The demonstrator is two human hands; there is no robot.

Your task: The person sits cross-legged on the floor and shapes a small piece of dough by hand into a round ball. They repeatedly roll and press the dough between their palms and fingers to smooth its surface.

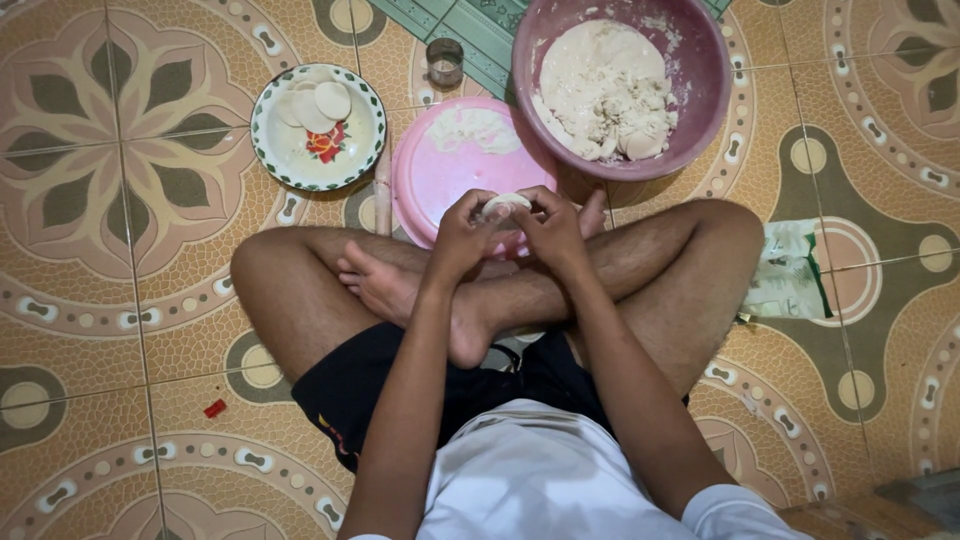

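I sit cross-legged on a patterned tile floor. My left hand (462, 236) and my right hand (550, 229) meet over my shins, and both pinch a small pale piece of dough (505, 205) between the fingertips. Just beyond them lies a flat pink plate (432, 178) with a smear of dough at its far side. A big pink bowl (700, 100) with a lump of white dough stands at the upper right.
A white plate with a green rim (270, 140) holds several flat round dough discs at the upper left. A small metal cup (445, 62) stands behind the pink plate. A green and white packet (790, 270) lies by my right knee. A small red scrap (215, 408) lies on the floor.
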